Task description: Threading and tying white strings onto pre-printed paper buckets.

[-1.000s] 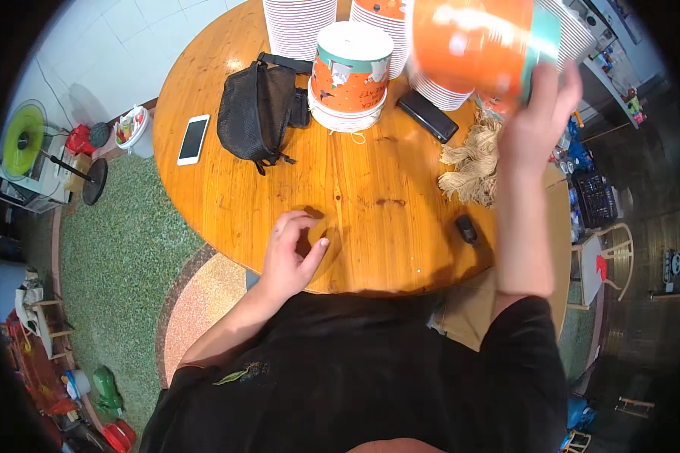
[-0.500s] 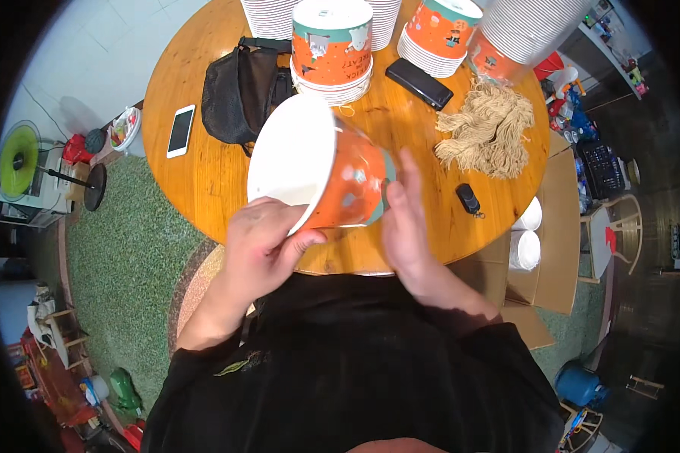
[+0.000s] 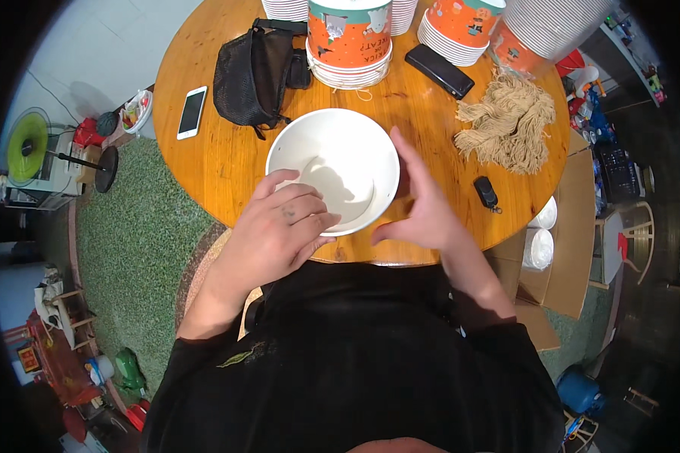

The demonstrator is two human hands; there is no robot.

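A round paper bucket (image 3: pixel 332 170), white inside and empty, stands upright with its open mouth facing up. It sits near the front edge of the round wooden tabletop (image 3: pixel 219 162), just before a stack of orange printed buckets (image 3: pixel 349 38).

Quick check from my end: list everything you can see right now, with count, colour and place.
paper bucket: 1, white inside, table's near edge, mouth up
table: 1, round, wooden
bucket stacks: several, orange and white, far edge
pouch: 1, black, far left
white phone: 1, left of the pouch
black phone: 1, far right
string bundle: 1, tan, right
key fob: 1, black, right edge
cardboard box: 1, brown, floor, right
fan: 1, green, floor, left
left hand: on the bucket's near rim
right hand: against the bucket's right side
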